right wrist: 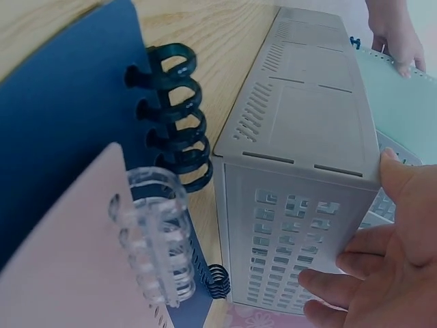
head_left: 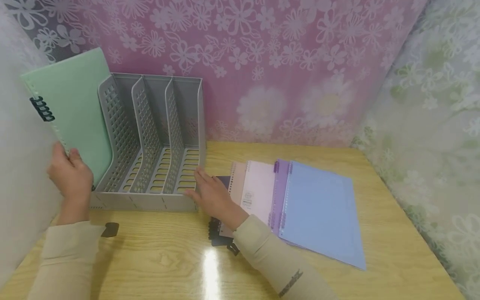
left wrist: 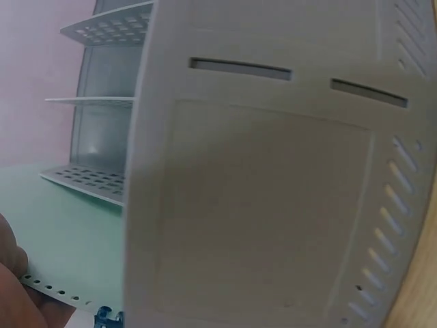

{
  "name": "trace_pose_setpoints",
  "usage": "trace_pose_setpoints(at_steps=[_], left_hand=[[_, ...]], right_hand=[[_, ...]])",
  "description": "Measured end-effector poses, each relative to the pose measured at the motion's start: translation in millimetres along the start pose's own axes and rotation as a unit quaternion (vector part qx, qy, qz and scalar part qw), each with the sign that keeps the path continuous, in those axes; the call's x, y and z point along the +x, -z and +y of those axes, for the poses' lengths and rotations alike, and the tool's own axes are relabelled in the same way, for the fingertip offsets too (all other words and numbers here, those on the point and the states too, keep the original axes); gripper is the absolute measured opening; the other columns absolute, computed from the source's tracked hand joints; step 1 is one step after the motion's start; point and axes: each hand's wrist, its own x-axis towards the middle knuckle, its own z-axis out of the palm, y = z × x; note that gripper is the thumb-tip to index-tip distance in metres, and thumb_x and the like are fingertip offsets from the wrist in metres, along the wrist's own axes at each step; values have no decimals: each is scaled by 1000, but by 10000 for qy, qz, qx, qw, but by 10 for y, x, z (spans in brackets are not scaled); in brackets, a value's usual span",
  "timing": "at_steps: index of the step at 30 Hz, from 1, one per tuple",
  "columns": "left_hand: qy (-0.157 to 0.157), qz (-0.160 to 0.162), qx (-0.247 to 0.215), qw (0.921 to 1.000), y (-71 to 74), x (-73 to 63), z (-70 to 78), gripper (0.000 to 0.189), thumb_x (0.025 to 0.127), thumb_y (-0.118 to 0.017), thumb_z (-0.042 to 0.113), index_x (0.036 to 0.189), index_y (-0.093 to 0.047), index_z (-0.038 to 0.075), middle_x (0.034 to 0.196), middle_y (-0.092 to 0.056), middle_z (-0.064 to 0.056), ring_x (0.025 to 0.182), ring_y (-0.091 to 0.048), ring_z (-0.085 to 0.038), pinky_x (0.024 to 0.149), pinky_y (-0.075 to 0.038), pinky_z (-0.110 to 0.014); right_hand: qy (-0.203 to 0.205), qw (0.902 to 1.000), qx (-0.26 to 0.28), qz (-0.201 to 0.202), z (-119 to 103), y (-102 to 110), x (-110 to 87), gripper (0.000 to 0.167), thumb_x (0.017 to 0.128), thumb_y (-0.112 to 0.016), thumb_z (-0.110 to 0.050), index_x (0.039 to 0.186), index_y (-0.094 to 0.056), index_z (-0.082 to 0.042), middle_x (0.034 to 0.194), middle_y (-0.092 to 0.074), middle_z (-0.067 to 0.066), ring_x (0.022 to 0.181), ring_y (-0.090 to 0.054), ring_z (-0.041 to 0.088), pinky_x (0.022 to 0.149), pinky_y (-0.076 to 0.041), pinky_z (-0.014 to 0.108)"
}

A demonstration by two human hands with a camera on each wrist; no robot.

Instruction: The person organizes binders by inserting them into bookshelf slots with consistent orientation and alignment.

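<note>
My left hand (head_left: 71, 173) grips a light green ring-bound notebook (head_left: 76, 100) by its punched edge, thumb and fingers on either side. Tilted to the left, the notebook stands at the left end of a grey file rack (head_left: 146, 202), against the leftmost visible panel. Its lower part goes behind the rack's front lip in the left wrist view. My right hand (head_left: 213, 196) holds the rack's right front corner. There the thumb (right wrist: 399, 174) lies at the lip and the fingers (right wrist: 334, 287) rest on the perforated outer side wall.
Right of the rack lie overlapping ring-bound notebooks: dark blue (right wrist: 61, 137), tan (head_left: 236, 183), pale pink (head_left: 260, 183), purple (head_left: 279, 196) and light blue (head_left: 322, 208). My right forearm passes over their near left corner. A flowered pink backdrop (head_left: 240, 83) rises behind the wooden table (head_left: 157, 258).
</note>
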Motion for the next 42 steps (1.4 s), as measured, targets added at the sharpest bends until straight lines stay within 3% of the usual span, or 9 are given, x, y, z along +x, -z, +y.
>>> trace_pose_setpoints(at_steps=[8, 12, 24, 28, 42], left_hand=[[52, -191, 64, 9998, -92, -53, -141, 30, 104, -38, 19, 118, -50, -5, 96, -55, -27, 85, -46, -37, 77, -36, -53], [-11, -279, -9, 9996, -92, -90, -185, 31, 104, -39, 19, 120, -50, -5, 105, -58, -30, 93, -52, -43, 84, -38, -58], [260, -705, 67, 9972, -90, -164, -215, 33, 104, -38, 18, 126, -49, -4, 125, -58, -28, 117, -53, -47, 95, -40, -61], [206, -736, 94, 9970, -79, -192, -224, 33, 103, -39, 15, 126, -50, -7, 126, -57, -29, 119, -52, -47, 97, -40, -62], [443, -1279, 302, 9903, -85, -234, -273, 37, 104, -39, 17, 134, -41, -6, 135, -50, -30, 125, -46, -49, 102, -35, -63]], right_hand=[[29, 10000, 41, 15, 10, -14, 3, 75, 100, -36, -53, 151, -26, 0, 160, -18, 12, 143, -30, 21, 116, -28, 40], [8, 9999, 108, -14, -4, -10, 5, 73, 101, -38, -51, 151, -26, 1, 160, -18, 11, 144, -27, 20, 116, -27, 40], [-20, 9997, 225, -104, -7, 21, 0, 74, 100, -37, -51, 152, -24, 0, 160, -18, 11, 144, -25, 20, 117, -26, 41], [-8, 9997, 231, -98, -4, 23, -6, 75, 100, -37, -52, 152, -24, 0, 160, -17, 11, 144, -25, 20, 116, -26, 42], [-20, 9996, 273, -69, -10, 19, -13, 75, 100, -37, -52, 151, -25, 1, 160, -17, 11, 144, -26, 20, 116, -27, 42]])
